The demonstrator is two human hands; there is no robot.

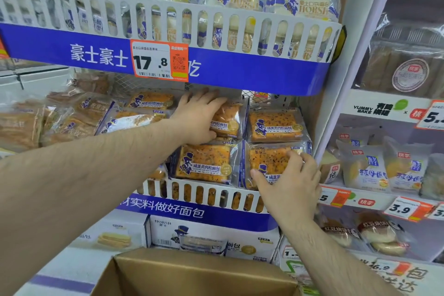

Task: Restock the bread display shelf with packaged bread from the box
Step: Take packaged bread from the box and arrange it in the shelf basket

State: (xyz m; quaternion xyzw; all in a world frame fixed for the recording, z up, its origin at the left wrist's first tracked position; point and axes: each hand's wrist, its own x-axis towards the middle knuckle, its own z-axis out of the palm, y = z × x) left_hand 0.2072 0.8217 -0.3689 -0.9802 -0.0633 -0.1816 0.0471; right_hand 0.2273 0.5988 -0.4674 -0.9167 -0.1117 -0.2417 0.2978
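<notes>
Orange packaged breads with a blue top-hat logo stand on the middle display shelf [209, 193]. My left hand [198, 118] grips an upper-row pack [228, 119], thumb under it and fingers over its top. My right hand [292, 181] holds the front-right pack [270, 160], fingers curled over its right edge and thumb across its lower face. Another pack [204, 163] stands between my hands, and one more [275, 125] sits behind at the upper right. The brown cardboard box [192, 274] stands open below my arms; its inside is hidden.
The upper shelf [168, 31] holds white bread packs, with a 17.8 price tag [158, 60] on its blue front. Brown pastry packs [72, 115] fill the left of the middle shelf. A neighbouring rack [384, 170] with other breads stands at right. Printed cartons [213, 238] sit below.
</notes>
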